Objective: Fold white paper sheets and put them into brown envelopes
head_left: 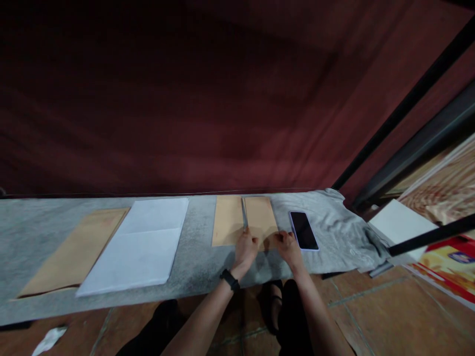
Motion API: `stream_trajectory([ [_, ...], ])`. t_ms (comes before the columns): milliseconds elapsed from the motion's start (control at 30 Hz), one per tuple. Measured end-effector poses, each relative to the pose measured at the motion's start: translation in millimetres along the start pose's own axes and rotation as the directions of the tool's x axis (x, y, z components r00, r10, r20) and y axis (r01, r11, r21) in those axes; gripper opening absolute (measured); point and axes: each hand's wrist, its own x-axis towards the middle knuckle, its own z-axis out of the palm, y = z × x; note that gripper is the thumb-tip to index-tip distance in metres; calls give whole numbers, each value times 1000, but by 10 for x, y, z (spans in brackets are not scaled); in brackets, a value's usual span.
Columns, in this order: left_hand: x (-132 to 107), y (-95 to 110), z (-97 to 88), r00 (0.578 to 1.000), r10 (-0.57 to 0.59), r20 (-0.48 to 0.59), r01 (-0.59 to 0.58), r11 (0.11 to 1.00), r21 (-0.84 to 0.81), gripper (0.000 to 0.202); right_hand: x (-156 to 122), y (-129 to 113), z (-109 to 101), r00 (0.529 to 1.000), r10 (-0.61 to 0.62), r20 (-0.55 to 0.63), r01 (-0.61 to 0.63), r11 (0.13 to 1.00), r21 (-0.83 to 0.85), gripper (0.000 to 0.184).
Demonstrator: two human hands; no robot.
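At the far left we saw a brown paper stack (pixel 77 249) on the grey cloth (pixel 198 257), then creased white sheets (pixel 135 249) just beside it. Farther right lay the left brown piece (pixel 227 220), and between it and its neighbour ran a narrow grey strip (pixel 244 212), blade or bare cloth, we couldn't tell. Our left hand (pixel 246 247), a black band (pixel 230 280) on its wrist, was curled at the strip's near end; its grip was unclear to us. Next came the right brown piece (pixel 261 217), flat on the cloth, with our right hand (pixel 287 243) at its near right corner, fingers bent in, whether pinching it we couldn't tell. A phone (pixel 305 231) lay just beyond that hand.
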Motion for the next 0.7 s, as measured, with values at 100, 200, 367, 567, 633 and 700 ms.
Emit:
stream_trajectory([
  [100,-25,23,55,1000,21,-10,-21,999,43,47,27,-15,34,1000,-3,14,3,999,-49,21],
  [200,-105,46,48,998,58,-9,-57,996,68,46,26,8,92,1000,-18,6,19,993,-115,25],
  [367,-172,105,-319,988,157,-10,-155,983,101,42,6,88,184,997,-57,-61,51,993,-106,37],
  [567,61,-21,-1054,985,115,-126,-55,913,404,55,30,-213,298,948,-268,-173,277,960,31,44],
  [633,91,-112,-1137,989,114,-97,-37,816,577,58,7,-387,392,936,-343,-78,341,939,-39,48],
  [700,83,-190,-1127,982,156,-104,-49,747,663,62,-33,-531,503,928,-373,0,372,925,-76,53],
])
